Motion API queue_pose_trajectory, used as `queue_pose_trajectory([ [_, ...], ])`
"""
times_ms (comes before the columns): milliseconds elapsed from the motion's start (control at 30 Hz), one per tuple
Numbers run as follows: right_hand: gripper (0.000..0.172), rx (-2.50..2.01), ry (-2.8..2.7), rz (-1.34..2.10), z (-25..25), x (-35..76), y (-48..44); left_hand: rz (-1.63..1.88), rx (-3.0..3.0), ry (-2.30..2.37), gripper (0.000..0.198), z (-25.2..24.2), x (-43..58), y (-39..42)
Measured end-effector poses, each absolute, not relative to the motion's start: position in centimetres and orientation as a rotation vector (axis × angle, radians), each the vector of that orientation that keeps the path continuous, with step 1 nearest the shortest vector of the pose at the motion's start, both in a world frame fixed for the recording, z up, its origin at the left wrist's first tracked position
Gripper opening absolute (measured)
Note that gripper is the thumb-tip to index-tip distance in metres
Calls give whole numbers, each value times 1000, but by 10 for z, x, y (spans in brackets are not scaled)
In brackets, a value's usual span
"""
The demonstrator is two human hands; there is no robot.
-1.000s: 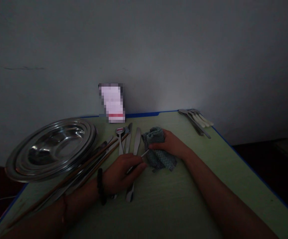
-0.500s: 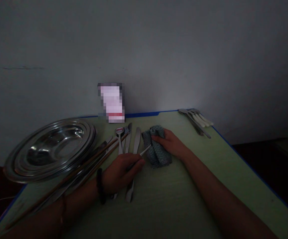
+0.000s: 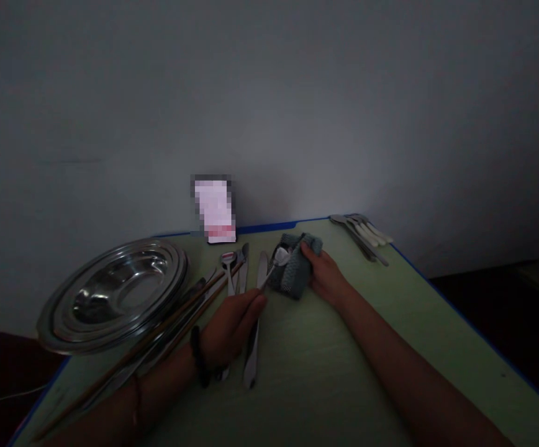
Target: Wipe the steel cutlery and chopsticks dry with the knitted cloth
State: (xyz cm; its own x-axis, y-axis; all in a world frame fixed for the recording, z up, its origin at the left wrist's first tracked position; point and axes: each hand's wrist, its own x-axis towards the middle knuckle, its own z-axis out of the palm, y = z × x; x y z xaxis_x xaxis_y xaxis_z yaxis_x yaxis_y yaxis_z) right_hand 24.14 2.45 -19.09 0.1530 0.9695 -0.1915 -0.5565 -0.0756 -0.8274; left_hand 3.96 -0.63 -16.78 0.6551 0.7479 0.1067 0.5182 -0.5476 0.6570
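My left hand (image 3: 238,320) is closed around the handle of a metal spoon (image 3: 280,256), whose bowl points away from me and to the right. Behind that bowl lies a grey-blue checked cloth (image 3: 300,273), pinched at its right side by my right hand (image 3: 326,273). The bowl is in front of the cloth; whether they touch I cannot tell. Under and beside my left hand a table knife (image 3: 251,360) lies lengthwise on the table. Just left of it another spoon (image 3: 228,261) rests among more cutlery, partly hidden by my left hand.
Nested steel basins (image 3: 111,292) stand at the left. Wooden chopsticks (image 3: 125,363) and more cutlery lie beside them. A lit phone (image 3: 216,211) leans against the wall at the back. Spoons and white-handled cutlery (image 3: 367,233) sit at the far right corner of the green, blue-edged table (image 3: 335,385).
The spoon's bowl, earlier covered by the cloth, now shows in front of it. The cloth has opened out flatter in my right hand. The whole view has shifted slightly.
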Motion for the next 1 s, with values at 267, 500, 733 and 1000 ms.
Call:
queue_pose_trajectory([
  [267,27,-726,-514,1699,-188,218,14,565,2258,979,32,-173,39,-5],
  [500,11,-598,-329,1728,-184,223,17,526,2230,938,33,-175,39,-5],
  [733,13,-692,-255,1705,-183,219,16,566,2207,970,35,-177,38,-5],
  [1000,24,-655,-214,1758,-176,214,24,585,2161,1037,36,-170,39,-7],
])
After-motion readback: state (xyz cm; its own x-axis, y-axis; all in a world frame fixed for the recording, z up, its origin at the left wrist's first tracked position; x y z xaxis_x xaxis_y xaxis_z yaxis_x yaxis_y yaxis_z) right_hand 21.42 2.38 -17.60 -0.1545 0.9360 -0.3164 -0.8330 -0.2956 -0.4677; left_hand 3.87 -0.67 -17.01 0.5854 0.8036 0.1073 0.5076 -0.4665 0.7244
